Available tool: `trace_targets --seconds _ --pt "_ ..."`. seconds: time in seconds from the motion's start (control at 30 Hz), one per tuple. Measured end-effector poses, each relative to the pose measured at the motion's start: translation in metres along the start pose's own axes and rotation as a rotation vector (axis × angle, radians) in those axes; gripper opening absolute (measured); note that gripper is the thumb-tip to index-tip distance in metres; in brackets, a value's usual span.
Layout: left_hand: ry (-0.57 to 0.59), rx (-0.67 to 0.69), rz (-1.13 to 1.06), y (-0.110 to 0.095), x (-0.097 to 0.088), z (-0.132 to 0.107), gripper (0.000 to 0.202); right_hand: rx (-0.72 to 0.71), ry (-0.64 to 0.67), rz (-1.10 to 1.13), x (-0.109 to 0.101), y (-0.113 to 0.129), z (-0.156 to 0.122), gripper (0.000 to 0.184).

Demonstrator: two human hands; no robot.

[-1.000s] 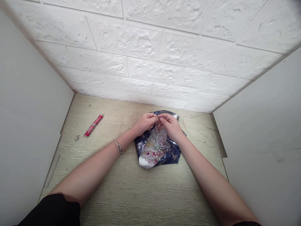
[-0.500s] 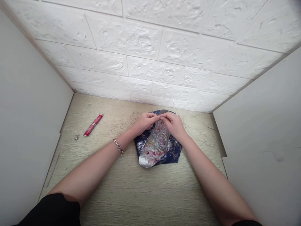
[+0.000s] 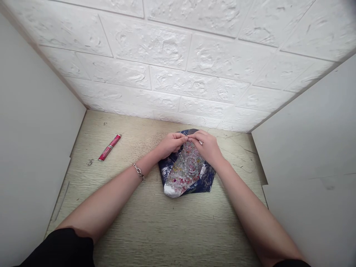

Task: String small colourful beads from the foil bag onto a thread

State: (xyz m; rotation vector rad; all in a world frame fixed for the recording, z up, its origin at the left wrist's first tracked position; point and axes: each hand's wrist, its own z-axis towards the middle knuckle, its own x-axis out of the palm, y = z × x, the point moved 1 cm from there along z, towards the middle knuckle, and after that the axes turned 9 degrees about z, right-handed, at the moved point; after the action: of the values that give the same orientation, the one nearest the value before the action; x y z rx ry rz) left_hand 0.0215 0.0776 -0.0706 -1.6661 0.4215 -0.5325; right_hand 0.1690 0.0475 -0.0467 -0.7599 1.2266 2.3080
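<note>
Both hands meet over the far end of a clear plastic bag of beads [image 3: 185, 168], mostly pale with some red, pink and yellow ones. Beneath the bag lies a dark blue sheet [image 3: 205, 181] with a silvery pattern. My left hand [image 3: 171, 144] is closed in a pinch, its thumb and finger tips touching those of the other hand. My right hand [image 3: 207, 146] also pinches, with its fingers bent over the bag's top. Whatever sits between the fingertips is too small to make out.
A red, tube-like packet [image 3: 109, 147] lies on the wooden tabletop [image 3: 155, 230] at left, with a small shiny piece [image 3: 89, 162] beside it. Thin thread [image 3: 236, 142] trails at the right. A white brick-patterned wall [image 3: 169, 79] stands behind, with pale panels on both sides.
My right hand has turned slightly and its fingers have shifted upward. My left hand stays almost where it was, and the bag lies in the same place.
</note>
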Motion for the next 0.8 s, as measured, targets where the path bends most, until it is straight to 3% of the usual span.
trace_targets --seconds 0.5,0.6,0.8 --pt "0.024 -0.007 -0.045 -0.0024 0.0009 -0.0015 0.021 0.012 -0.021 0.068 0.0006 -0.0019 0.0 0.017" --pt "0.012 -0.032 -0.118 -0.0044 0.0004 -0.002 0.012 0.065 -0.043 0.107 0.0021 -0.0022 0.0 0.017" --pt "-0.062 -0.028 -0.198 -0.0053 -0.0029 -0.0007 0.015 0.216 -0.081 0.237 0.0049 -0.0017 -0.0017 0.028"
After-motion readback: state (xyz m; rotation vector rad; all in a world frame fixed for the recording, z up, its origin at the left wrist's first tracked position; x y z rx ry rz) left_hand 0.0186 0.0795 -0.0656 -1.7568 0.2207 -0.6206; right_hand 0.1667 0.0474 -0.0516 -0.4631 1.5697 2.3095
